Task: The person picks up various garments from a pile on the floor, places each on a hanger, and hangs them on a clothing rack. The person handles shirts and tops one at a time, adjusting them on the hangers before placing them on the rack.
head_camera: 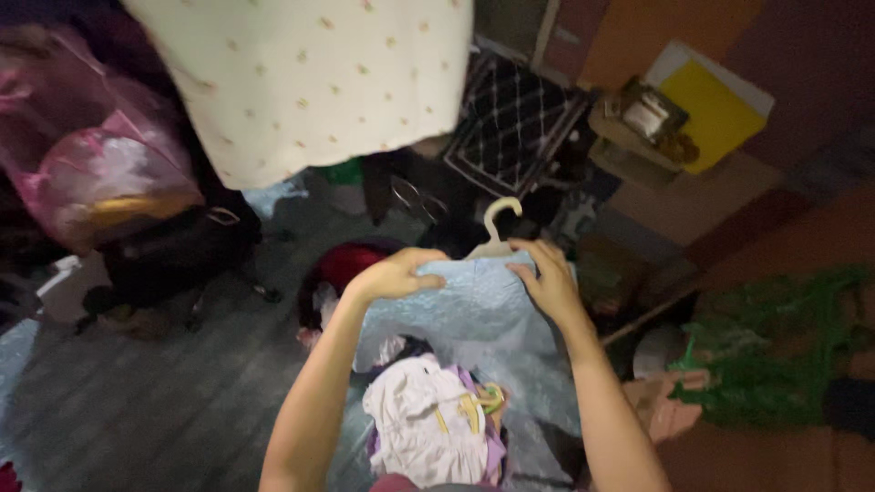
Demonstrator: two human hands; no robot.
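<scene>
- A pink bag (87,159) sits at far left, its top and left side cut off by the frame edge; what fills it is hard to make out beyond pale and yellow shapes.
- Below it a dark bag (173,255) lies on the floor (182,392); its form is lost in shadow.
- A cream dotted cloth (319,82) hangs across the top, cut off above, hiding what is behind it.
- The grey floor shows an open stretch at lower left, between the dark bag and the forearms.
- The left hand (396,275) grips the left shoulder of a pale blue shirt (465,310), fingers curled over the fabric.
- The shirt hangs on a white hanger (497,228); only the hook and neck show, the rest is under the cloth.
- Below the shirt a heap of clothes (428,419) in white and lilac lies partly hidden by it and cut off at the bottom edge.
- The right hand (547,278) clasps the shirt's right shoulder, fingers spread on top.
- Behind, a dark quilted item (510,118) leans, blurred.
- At upper right a yellow board (715,114) rests by a box of small unclear things.
- A green net (775,346) fills the right edge, crowding that side.
</scene>
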